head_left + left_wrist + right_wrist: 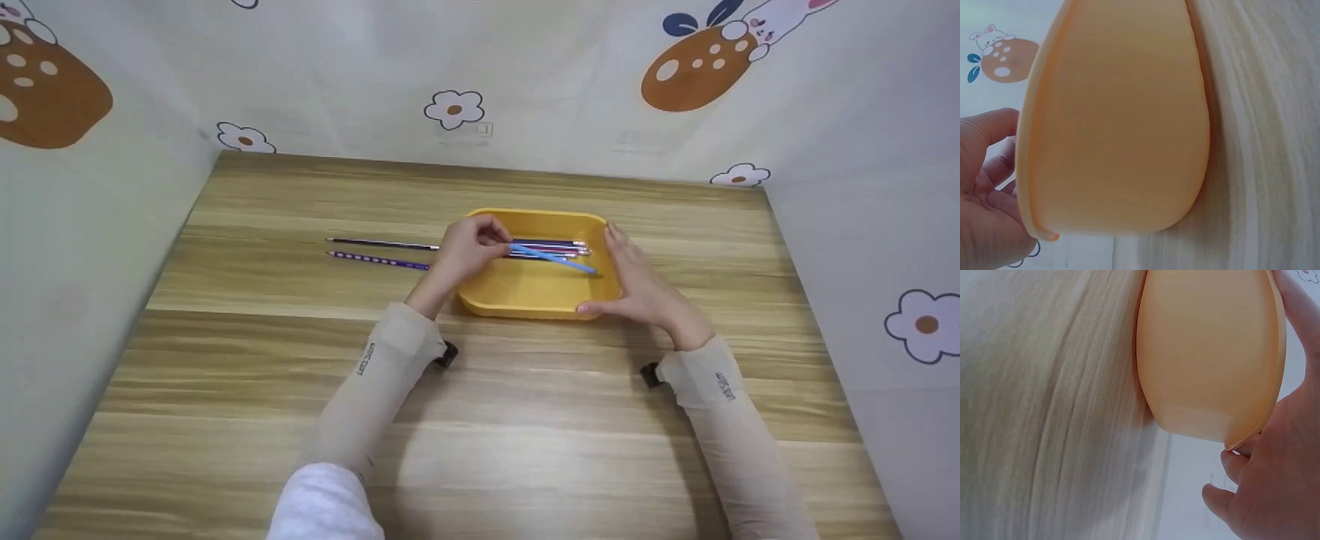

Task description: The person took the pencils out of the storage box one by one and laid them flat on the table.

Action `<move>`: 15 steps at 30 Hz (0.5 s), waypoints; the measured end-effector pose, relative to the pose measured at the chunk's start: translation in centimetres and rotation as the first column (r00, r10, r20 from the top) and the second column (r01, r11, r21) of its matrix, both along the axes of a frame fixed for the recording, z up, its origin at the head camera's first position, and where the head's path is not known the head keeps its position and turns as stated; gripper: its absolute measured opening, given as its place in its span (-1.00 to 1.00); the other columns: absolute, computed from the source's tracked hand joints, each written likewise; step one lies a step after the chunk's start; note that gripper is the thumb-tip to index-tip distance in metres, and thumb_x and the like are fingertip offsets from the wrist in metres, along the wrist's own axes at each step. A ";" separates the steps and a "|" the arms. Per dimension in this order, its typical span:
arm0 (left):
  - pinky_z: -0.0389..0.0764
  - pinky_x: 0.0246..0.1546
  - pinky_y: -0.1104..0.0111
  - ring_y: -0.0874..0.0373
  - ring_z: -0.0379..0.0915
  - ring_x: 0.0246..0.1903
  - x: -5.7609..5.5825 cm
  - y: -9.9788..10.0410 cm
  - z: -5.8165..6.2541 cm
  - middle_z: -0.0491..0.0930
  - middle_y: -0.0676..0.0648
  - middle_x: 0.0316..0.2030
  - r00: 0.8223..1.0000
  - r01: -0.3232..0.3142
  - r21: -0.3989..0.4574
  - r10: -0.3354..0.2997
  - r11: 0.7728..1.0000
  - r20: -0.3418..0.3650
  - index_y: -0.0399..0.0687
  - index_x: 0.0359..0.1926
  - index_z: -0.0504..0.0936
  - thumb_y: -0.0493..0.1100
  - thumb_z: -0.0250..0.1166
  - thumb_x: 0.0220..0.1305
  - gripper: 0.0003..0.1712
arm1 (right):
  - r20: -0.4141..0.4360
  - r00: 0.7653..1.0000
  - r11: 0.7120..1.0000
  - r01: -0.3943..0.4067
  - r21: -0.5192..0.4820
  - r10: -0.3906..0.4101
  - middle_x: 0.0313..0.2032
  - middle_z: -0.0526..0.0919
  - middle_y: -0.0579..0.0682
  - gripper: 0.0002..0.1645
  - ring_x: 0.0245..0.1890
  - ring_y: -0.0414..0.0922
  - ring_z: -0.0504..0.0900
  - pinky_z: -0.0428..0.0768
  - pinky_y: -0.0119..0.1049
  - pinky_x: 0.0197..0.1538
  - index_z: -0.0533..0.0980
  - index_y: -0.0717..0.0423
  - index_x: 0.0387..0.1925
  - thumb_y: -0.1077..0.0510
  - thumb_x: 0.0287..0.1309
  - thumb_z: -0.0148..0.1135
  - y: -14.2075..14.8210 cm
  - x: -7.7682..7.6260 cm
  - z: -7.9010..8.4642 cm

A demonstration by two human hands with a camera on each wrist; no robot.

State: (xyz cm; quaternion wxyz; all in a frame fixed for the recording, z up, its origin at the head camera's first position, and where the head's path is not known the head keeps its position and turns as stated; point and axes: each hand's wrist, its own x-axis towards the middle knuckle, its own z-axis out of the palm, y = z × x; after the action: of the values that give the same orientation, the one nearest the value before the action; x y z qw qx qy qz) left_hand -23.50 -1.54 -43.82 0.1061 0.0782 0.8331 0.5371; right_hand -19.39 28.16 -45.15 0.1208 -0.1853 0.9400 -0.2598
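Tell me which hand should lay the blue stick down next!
Left, I'd say: the left hand pinches the blue stick over the yellow box, while the right hand rests against the box's right end.

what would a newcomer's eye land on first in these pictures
Likely the yellow plastic bin on the wood-grain table, its right end held by the right hand. Over it, the left hand pinches a light-blue pencil; other pencils lie inside. Next, the orange fruit print high on the backdrop, toward the right.
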 end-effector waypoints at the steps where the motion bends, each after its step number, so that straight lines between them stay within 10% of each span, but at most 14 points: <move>1: 0.61 -0.16 0.43 0.17 0.57 -0.24 0.0 -0.1 0.0 0.67 -0.12 -0.20 1.000 -0.003 0.016 0.003 1.000 0.001 -0.18 -0.20 0.66 -0.31 0.36 0.25 -0.90 | 0.001 1.000 1.000 0.001 0.001 -0.001 0.59 -0.40 0.09 0.61 0.60 0.09 -0.36 -0.24 0.13 0.59 -0.37 0.12 0.57 -0.40 -0.13 0.48 0.0 0.0 0.0; 15: 0.70 -0.15 0.35 0.27 0.58 -0.33 -0.1 -3.0 0.4 0.61 0.03 -0.32 0.992 -0.065 0.282 0.032 0.957 0.121 -0.22 -0.19 0.62 -0.32 0.38 0.23 -0.86 | -0.010 1.000 1.000 -0.004 -0.018 0.004 0.60 -0.40 0.09 0.60 0.61 0.09 -0.36 -0.25 0.12 0.59 -0.35 0.15 0.57 -0.34 -0.12 0.52 0.0 0.0 -0.1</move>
State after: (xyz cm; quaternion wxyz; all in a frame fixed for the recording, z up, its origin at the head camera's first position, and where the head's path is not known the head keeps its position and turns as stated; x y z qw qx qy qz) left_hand -23.58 -4.53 -43.41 0.1283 0.0412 0.7413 0.6575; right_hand -19.42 28.14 -45.26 0.1148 -0.1897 0.9378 -0.2672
